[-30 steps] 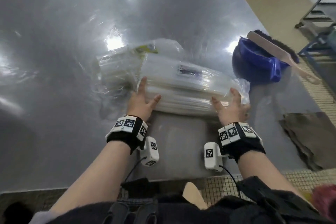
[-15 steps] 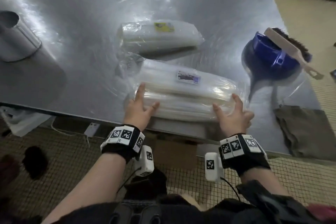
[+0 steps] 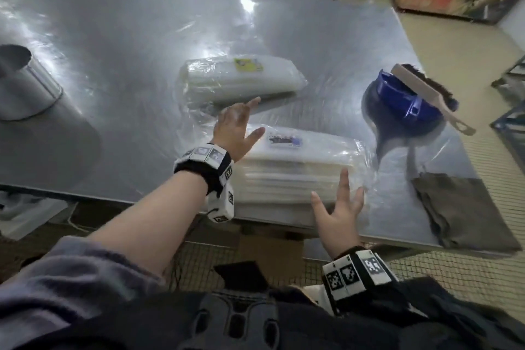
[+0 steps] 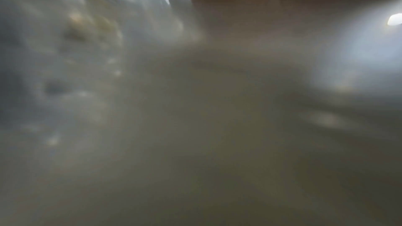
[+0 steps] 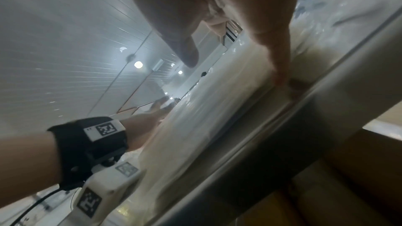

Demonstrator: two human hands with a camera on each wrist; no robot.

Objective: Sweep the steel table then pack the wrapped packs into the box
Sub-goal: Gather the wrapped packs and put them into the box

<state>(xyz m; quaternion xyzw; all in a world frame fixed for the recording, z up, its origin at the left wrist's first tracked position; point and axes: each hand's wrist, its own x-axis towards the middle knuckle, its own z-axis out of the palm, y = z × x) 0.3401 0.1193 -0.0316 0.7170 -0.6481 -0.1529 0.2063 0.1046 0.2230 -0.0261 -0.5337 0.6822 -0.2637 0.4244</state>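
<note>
Two clear-wrapped packs of white trays lie on the steel table (image 3: 119, 45). The near pack (image 3: 301, 167), blue-labelled, sits at the table's front edge. The far pack (image 3: 241, 82) has a yellow label. My left hand (image 3: 250, 116) hovers open between them, fingers pointing at the far pack's near side. My right hand (image 3: 335, 193) is open and spread at the near pack's front right corner; in the right wrist view a fingertip (image 5: 280, 78) touches the pack's lower edge. A brown cardboard box (image 3: 270, 247) shows under the table edge. The left wrist view is blurred.
A blue dustpan (image 3: 397, 105) with a wooden brush (image 3: 426, 94) across it stands right of the packs. A brown cloth (image 3: 466, 213) lies at the front right corner. A steel cylinder (image 3: 20, 85) stands at the left.
My left hand let go of the near pack's left end and moved forward toward the far pack. The right hand slid back to the pack's front corner, fingers spread.
</note>
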